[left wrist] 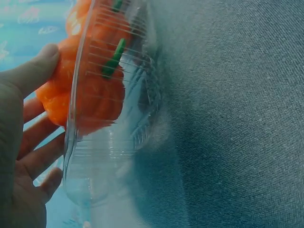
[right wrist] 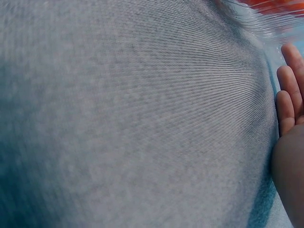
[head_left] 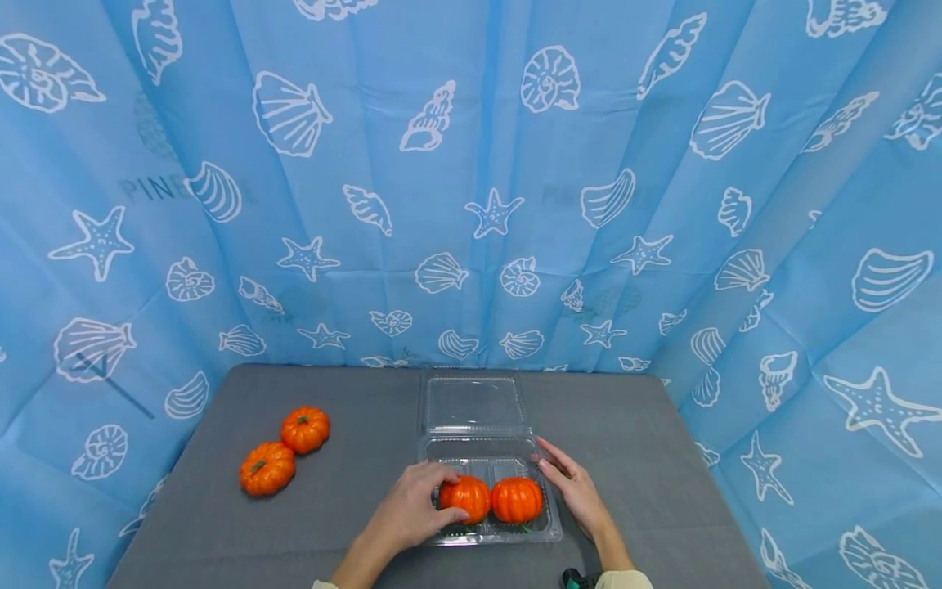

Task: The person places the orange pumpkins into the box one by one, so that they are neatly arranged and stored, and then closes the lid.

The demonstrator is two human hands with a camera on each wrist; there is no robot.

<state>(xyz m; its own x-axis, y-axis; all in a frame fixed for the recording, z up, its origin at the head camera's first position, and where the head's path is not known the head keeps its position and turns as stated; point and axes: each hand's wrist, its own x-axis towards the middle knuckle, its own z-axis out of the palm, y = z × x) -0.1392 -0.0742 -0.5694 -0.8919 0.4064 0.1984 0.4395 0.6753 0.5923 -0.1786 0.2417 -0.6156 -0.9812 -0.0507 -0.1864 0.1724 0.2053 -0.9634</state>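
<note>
A clear plastic clamshell container [head_left: 446,537] lies with its lid [head_left: 473,402] folded back. Two small orange pumpkins sit side by side in its base. My left hand [head_left: 416,505] holds the left pumpkin [head_left: 471,499], thumb on the near side and fingers on the far side. In the left wrist view, green stems show through the clear wall, and the thumb [left wrist: 40,66] presses the orange skin. The right pumpkin [head_left: 517,500] is untouched. My right hand [head_left: 577,493] rests along the container's right side with fingers extended; the right wrist view shows its fingers [right wrist: 286,107] beside the clear wall.
Two more orange pumpkins, one nearer [head_left: 267,469] and one farther [head_left: 305,430], lie together on the left of the grey tablecloth [head_left: 353,425]. A blue curtain [head_left: 471,311] with white shells hangs behind the table and along both sides. A dark object [head_left: 572,578] sits by the right wrist.
</note>
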